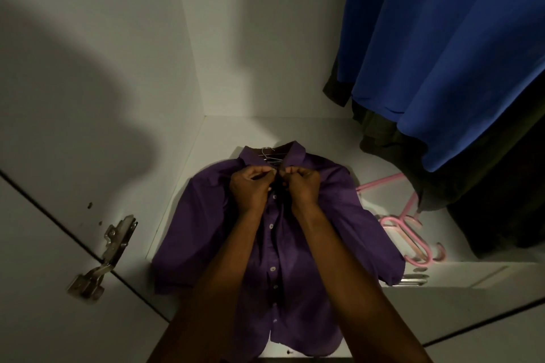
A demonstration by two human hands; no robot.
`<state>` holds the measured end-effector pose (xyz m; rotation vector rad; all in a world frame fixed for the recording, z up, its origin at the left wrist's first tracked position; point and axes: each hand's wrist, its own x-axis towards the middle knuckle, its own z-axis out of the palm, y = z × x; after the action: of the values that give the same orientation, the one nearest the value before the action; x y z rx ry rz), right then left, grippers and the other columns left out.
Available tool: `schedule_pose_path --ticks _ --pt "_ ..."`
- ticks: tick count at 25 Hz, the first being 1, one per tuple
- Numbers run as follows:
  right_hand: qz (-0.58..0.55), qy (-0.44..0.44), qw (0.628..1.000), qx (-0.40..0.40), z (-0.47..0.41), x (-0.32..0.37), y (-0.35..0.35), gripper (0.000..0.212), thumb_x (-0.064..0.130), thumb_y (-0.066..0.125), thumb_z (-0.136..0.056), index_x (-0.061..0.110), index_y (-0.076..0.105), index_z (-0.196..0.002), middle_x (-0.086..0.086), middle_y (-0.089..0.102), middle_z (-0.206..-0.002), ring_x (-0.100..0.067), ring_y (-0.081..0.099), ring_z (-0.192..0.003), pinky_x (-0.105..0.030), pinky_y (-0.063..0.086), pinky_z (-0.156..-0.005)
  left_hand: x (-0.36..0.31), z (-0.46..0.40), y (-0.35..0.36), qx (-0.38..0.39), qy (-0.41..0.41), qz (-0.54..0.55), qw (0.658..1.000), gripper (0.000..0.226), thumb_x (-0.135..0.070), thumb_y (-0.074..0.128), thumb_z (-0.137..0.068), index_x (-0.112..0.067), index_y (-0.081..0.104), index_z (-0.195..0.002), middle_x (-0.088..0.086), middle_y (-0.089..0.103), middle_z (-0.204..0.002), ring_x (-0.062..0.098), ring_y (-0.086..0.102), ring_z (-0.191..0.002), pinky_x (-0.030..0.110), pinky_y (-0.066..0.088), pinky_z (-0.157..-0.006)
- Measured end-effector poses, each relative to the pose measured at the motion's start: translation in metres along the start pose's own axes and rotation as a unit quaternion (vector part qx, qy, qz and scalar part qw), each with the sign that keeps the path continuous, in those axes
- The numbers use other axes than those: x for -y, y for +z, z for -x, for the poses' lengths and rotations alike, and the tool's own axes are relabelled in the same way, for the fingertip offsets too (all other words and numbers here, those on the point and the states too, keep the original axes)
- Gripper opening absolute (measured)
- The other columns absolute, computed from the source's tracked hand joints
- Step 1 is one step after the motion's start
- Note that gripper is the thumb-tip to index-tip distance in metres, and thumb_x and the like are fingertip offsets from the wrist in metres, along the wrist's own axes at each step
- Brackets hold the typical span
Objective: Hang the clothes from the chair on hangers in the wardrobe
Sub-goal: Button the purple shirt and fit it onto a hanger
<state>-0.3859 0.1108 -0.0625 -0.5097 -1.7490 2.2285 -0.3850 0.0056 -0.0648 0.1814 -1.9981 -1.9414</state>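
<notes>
A purple button-up shirt [330, 233] lies flat on the white wardrobe floor [318, 132], collar away from me. A metal hanger hook [267, 153] sticks out of the collar; the hanger body is hidden inside the shirt. My left hand [250, 188] and my right hand [303, 188] meet just below the collar, each pinching one edge of the shirt front at the top button. Both sets of fingers are curled on the cloth.
Pink plastic hangers [413, 233] lie on the floor to the right of the shirt. A blue garment [442, 47] and dark garments [501, 200] hang at the right. The wardrobe door with a metal hinge [109, 253] stands at the left.
</notes>
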Motion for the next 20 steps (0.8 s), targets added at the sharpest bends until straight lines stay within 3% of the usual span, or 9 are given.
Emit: schedule_pose_path --ticks 8,14,20 --pt "-0.024 -0.037 0.997 0.064 0.005 0.002 -0.005 0.013 -0.010 0.071 -0.083 -0.001 0.070 -0.074 -0.021 0.066 -0.069 -0.024 0.064 -0.057 -0.029 0.055 -0.056 -0.004 0.001 -0.007 0.049 -0.003 0.026 0.998 0.015 0.005 0.073 -0.084 -0.007 0.080 -0.090 0.004 0.078 -0.081 0.022 0.075 -0.070 0.026 0.057 -0.061" --pt "-0.008 -0.089 0.994 0.058 0.009 -0.002 -0.007 0.011 -0.009 0.070 -0.084 -0.002 0.073 -0.076 -0.026 0.071 -0.076 -0.030 0.067 -0.062 -0.031 0.055 -0.055 -0.001 -0.002 -0.009 0.079 0.005 0.003 0.997 0.009 -0.002 0.072 -0.087 -0.009 0.078 -0.090 0.003 0.077 -0.081 0.020 0.073 -0.071 0.032 0.061 -0.070" --pt "0.050 -0.138 0.987 0.072 0.007 -0.007 -0.007 0.007 -0.007 0.071 -0.086 -0.004 0.077 -0.085 -0.021 0.074 -0.081 -0.038 0.072 -0.068 -0.040 0.060 -0.061 -0.003 -0.005 -0.014 0.088 -0.035 0.032 0.995 0.009 0.001 0.071 -0.087 -0.004 0.076 -0.091 0.009 0.077 -0.084 0.014 0.067 -0.064 0.020 0.050 -0.055"
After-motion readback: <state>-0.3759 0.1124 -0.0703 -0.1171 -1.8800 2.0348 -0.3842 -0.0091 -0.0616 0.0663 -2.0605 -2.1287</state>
